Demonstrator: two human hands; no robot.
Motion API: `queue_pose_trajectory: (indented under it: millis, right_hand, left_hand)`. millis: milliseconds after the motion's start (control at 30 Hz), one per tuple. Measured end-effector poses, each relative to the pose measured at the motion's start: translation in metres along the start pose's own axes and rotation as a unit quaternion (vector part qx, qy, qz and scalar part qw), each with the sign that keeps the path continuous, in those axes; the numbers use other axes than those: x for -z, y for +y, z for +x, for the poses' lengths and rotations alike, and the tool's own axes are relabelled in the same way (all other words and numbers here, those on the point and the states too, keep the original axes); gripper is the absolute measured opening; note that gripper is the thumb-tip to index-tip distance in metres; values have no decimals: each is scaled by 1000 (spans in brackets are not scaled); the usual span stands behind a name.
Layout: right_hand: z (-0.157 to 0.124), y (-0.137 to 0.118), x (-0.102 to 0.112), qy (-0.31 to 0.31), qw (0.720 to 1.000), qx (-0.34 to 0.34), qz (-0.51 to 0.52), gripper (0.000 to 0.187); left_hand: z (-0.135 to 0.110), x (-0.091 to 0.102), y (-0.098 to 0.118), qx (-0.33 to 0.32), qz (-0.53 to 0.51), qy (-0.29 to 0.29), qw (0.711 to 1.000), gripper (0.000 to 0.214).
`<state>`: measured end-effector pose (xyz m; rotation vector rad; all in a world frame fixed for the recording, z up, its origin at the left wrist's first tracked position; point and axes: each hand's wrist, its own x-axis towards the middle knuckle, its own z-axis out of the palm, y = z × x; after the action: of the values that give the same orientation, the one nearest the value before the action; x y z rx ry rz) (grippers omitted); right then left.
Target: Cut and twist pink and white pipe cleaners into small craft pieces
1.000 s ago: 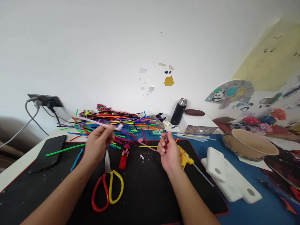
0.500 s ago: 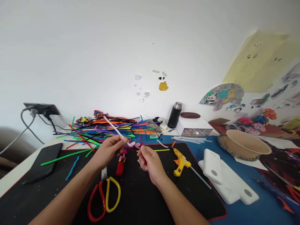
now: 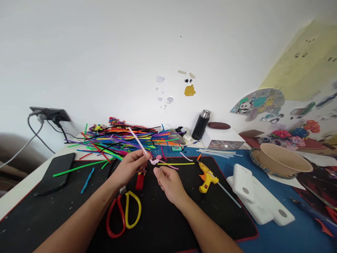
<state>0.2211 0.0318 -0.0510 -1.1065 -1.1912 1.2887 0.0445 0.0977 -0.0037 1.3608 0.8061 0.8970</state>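
My left hand [image 3: 135, 164] is closed in a pinch on a pale pink pipe cleaner [image 3: 138, 140], which slants up and to the left above the fingers. Its lower end is coiled into a small curl [image 3: 154, 162] beside my fingertips. Close by on the right, my right hand [image 3: 168, 179] has thumb and fingers pressed together just below the curl; what lies between them is too small to make out. A darker pink coil [image 3: 158, 157] and a thin pink strip [image 3: 170, 166] show just beyond the hands. Under my left hand lies a red object [image 3: 140, 181], partly hidden.
Scissors [image 3: 116, 218] with red and yellow handles lie on the black mat [image 3: 163, 225]. To the right are a yellow glue gun [image 3: 207, 177] and white power banks [image 3: 243, 186]. A heap of coloured pipe cleaners [image 3: 126, 138], a black flask [image 3: 201, 124] and a bowl [image 3: 284, 160] stand farther back.
The view has shifted slightly, moving the scene right and up. My right hand has turned, its fingers now lying closer under the curl. My left hand still grips the pipe cleaner.
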Motion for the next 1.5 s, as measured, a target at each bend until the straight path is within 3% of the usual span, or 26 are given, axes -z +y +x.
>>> queue_pose_trajectory:
  millis: [100, 267, 733, 1267, 1500]
  right_hand:
    - [-2, -1, -1, 2, 994, 37, -108, 57]
    - [-2, -4, -1, 22, 986, 50, -160, 49]
    - [-3, -13, -5, 40, 979, 46, -194, 37]
    - [0, -11, -4, 58, 977, 54, -196, 37]
    - [-2, -10, -6, 39, 978, 47, -200, 36]
  left_hand:
    - [-1, 0, -1, 1, -13, -7, 1000, 42]
    - [1, 1, -5, 1, -27, -15, 1000, 42]
    - [1, -3, -6, 8, -45, -23, 999, 42]
    - [0, -4, -5, 22, -39, -28, 999, 42]
    - [1, -6, -5, 21, -22, -23, 999, 42]
